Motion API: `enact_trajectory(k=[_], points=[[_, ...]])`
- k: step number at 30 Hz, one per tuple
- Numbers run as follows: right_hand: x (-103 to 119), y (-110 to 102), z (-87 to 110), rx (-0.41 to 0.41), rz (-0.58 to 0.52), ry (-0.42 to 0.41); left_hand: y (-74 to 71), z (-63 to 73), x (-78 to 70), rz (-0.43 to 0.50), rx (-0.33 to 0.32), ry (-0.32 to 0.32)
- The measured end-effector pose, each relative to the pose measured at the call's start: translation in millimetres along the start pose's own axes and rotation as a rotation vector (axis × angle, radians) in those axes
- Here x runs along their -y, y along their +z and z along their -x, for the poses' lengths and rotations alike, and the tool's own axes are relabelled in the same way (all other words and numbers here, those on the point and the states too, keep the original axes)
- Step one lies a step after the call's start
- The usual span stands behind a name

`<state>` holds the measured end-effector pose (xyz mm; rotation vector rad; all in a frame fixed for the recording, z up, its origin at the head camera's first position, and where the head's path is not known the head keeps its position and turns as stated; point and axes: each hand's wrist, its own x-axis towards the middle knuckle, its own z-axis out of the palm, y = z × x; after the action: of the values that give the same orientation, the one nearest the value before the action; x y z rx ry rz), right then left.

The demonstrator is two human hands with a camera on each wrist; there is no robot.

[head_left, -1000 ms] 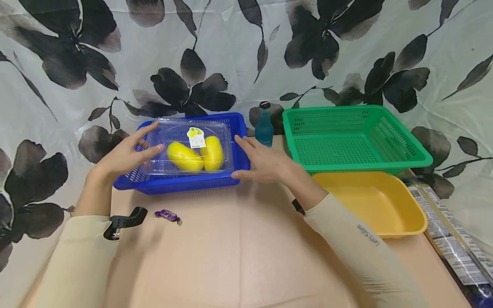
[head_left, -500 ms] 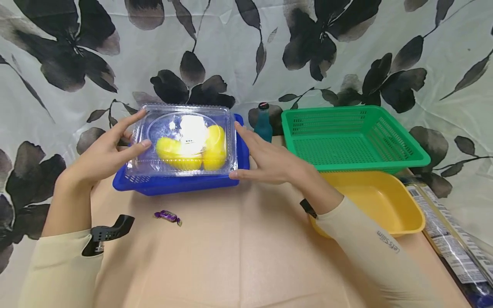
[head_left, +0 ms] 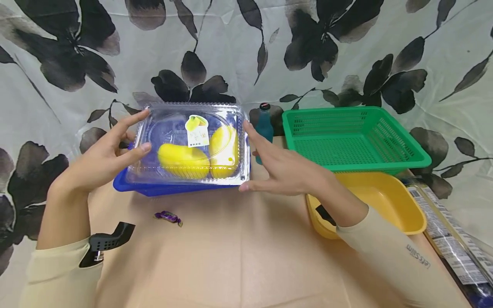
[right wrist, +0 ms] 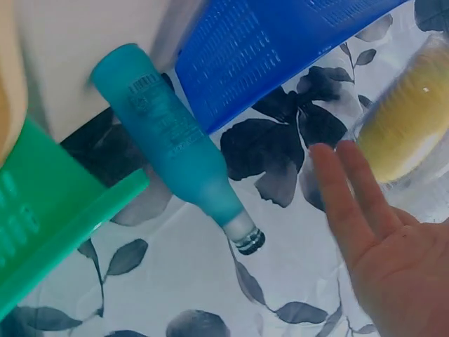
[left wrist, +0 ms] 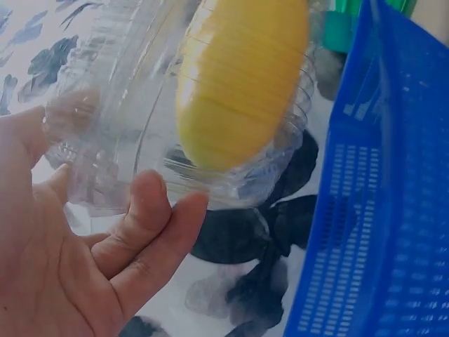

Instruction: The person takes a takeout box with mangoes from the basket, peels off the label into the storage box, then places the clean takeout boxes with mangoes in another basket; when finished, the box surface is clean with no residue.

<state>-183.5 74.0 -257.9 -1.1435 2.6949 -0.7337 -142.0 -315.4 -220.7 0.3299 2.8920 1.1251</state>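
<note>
- The left hand (head_left: pixel 101 161) curls thumb and fingers about the left edge of a clear box (head_left: pixel 173 128).
- The right hand (head_left: pixel 286 167), fingers nearly straight and spread, touches its right edge; whether the lower fingers touch too is hard to judge.
- The box, two yellow fruits (head_left: pixel 184 161) inside, is held above the blue basket (head_left: pixel 154 189).
- Purple-wrapped candy (head_left: pixel 168 217) lies on the tabletop (head_left: pixel 215 256).
</note>
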Motion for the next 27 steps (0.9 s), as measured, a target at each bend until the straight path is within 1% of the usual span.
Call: enact_trajectory(k=[2,4,7,8,9,12,15,17,19,21,23,27], points=[[1,-2,7.7,0.006,-0.023,-0.033,5.5,2.5,-3.7,0.038,0.024,0.025],[0,-5,16.1,0.023,-0.057,-0.056,12.3,4.9,-7.4,0.073,0.052,0.065],[-1,-11,28.9,0.049,-0.125,-0.065,23.3,9.6,-15.3,0.104,0.085,0.104],[-1,-13,33.1,0.055,-0.141,-0.060,26.9,11.5,-18.3,0.094,0.086,0.116],[-2,-15,37.1,0.055,-0.155,-0.052,30.0,13.5,-21.5,0.063,0.079,0.130],[-5,-20,49.5,0.035,-0.171,-0.039,38.7,19.4,-31.4,-0.004,0.075,0.152],[-10,-25,63.5,0.010,-0.180,-0.013,47.1,24.3,-40.5,-0.034,0.109,0.169],[-12,-29,73.7,-0.003,-0.178,0.009,53.1,26.2,-44.8,-0.027,0.141,0.186],[-14,-30,83.5,-0.004,-0.180,0.023,59.6,27.4,-48.8,-0.045,0.152,0.203],[-16,-30,92.7,0.000,-0.172,0.037,66.3,28.8,-51.7,-0.072,0.146,0.229],[-19,-29,101.6,0.005,-0.159,0.042,73.0,30.9,-53.7,-0.066,0.151,0.241],[-29,-24,117.4,0.019,-0.120,0.052,86.4,36.4,-52.9,-0.009,0.194,0.255]])
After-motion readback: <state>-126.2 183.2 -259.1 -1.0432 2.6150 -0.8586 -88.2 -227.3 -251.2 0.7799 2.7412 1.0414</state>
